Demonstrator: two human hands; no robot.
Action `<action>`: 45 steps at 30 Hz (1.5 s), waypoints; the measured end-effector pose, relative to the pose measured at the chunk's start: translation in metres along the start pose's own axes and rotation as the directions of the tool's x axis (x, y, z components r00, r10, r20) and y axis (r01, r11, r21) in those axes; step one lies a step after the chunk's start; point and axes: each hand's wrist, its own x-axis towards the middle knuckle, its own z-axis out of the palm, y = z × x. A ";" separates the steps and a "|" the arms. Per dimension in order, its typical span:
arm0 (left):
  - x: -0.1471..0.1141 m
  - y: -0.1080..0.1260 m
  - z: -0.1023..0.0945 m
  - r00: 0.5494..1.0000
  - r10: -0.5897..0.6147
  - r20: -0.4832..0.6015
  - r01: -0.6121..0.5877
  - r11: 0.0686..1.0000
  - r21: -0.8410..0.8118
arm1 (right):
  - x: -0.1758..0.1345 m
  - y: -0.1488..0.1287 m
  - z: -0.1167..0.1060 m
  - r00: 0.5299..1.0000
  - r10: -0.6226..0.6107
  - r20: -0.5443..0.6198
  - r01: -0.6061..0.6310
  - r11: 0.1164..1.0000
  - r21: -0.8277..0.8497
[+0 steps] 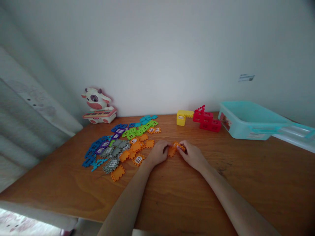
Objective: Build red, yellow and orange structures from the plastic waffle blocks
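In the head view, both hands meet at the middle of the brown wooden table point(172, 196), and between them sit small orange plastic interlocking tiles point(175, 148), square with notched edges. The left hand point(158, 153) is curled, its fingertips pinching the left side of the orange tiles; the right hand point(193, 155) is likewise curled around the right side, thumb and forefinger closed on them. How many tiles are held is hard to make out, probably two or three, since the fingers cover part of them. These pieces look light, thin and stiff, with toothed rims that give a sure hold; I judge they are best taken by opposite edges, between thumb and forefinger, and pressed tooth into slot without much force, as thin plastic teeth could bend. Just to the left of the left hand lies a flat spread of loose plastic tiles point(118, 147) in blue, purple, grey, green, teal and orange, several of them printed with little white windows; they overlap, so a fair count is some three dozen, about ten being orange. Behind the hands stand one yellow built cube-shaped block point(181, 117) and, touching it, one red built structure of tiles point(206, 121). At the far right rests one turquoise plastic storage box point(246, 123) with its lid point(295, 131) lying beside it. At the far left, against the white wall, stands one white-and-pink toy cow with a keyboard point(98, 106).
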 end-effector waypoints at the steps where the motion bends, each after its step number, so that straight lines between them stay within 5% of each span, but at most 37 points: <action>1: 0.000 0.000 0.000 1.000 0.005 0.002 -0.005 1.000 0.000 | 0.000 -0.001 -0.001 1.000 -0.009 0.007 0.009 1.000 -0.011; 7: 0.001 -0.004 0.000 1.000 -0.010 -0.002 0.010 1.000 -0.004 | 0.003 0.000 0.000 1.000 -0.031 -0.006 0.030 0.995 -0.093; 17: -0.002 0.007 0.000 0.989 -0.114 -0.099 0.127 0.981 0.148 | 0.005 0.030 -0.011 0.976 0.057 -0.210 -0.062 0.998 -0.016; 21: -0.008 0.014 -0.007 0.997 -0.074 0.017 0.072 0.994 0.084 | 0.004 0.023 -0.009 0.956 0.075 -0.283 -0.064 0.997 0.048; 26: -0.010 0.018 -0.015 0.986 0.058 0.153 -0.063 0.998 0.026 | 0.003 0.014 -0.005 0.962 0.110 -0.250 -0.071 0.985 0.160; 33: -0.006 0.016 -0.018 0.990 -0.008 0.141 -0.013 0.989 0.146 | 0.006 0.022 0.003 0.928 0.294 -0.228 -0.199 0.910 0.363; 45: -0.009 0.011 -0.033 0.982 0.010 0.189 -0.039 0.988 0.151 | 0.010 0.022 -0.001 0.896 0.408 -0.176 -0.204 0.729 0.653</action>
